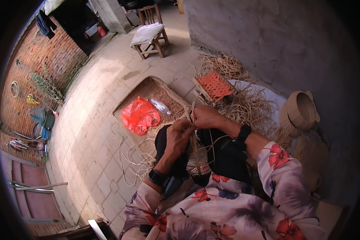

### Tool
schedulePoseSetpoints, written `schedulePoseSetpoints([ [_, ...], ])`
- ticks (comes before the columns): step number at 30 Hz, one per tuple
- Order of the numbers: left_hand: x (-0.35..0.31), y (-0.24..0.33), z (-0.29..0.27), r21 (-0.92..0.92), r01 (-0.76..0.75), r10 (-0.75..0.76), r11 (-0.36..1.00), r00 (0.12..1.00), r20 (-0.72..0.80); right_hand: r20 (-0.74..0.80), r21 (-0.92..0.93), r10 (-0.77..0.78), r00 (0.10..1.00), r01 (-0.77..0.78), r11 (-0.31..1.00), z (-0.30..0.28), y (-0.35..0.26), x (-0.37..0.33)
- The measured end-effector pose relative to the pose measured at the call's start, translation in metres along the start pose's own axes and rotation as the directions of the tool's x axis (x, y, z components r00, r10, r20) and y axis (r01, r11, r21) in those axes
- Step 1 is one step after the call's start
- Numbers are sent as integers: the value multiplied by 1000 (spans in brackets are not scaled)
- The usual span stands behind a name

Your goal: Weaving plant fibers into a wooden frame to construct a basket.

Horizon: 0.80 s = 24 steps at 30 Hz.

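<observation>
Both hands meet over my lap, fingers pinched together on a straw cord (195,152). My left hand (178,138) is closed, its fingertips against those of my right hand (207,117), which is also closed around the strands. A length of the cord hangs down between my knees, and a short end sticks up above the right hand. The exact grip is hidden by the fingers. Loose cord loops (137,165) trail onto the floor at the left of my legs.
Ahead lies a woven tray (128,94) holding a red plastic bag (140,116) and a clear bottle (161,107). Right of it stand a stool with an orange woven seat (215,86), heaped straw cord (244,110) and woven baskets (289,116). A wooden chair (161,45) stands farther back.
</observation>
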<state>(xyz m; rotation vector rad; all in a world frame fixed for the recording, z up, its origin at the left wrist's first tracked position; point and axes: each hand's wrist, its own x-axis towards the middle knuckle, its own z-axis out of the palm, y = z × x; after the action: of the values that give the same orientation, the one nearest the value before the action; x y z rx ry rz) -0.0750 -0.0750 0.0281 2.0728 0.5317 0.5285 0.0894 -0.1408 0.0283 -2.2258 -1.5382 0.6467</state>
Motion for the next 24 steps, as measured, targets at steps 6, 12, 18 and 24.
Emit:
schedulePoseSetpoints([
  [6,-3,3,7,-47,47,-49,998,998,-47,86,-51,18,996,-14,999,-3,-6,8],
  [12,-2,9,2,4,176,-176,984,984,20,136,-175,79,988,-54,983,-4,-15,-1],
  [18,0,2,1,-26,150,-149,988,988,38,189,-199,42,981,-4,980,-18,-17,-11],
  [24,-1,-1,0,-8,155,-154,988,985,73,-637,87,-112,763,215,973,5,-23,-70],
])
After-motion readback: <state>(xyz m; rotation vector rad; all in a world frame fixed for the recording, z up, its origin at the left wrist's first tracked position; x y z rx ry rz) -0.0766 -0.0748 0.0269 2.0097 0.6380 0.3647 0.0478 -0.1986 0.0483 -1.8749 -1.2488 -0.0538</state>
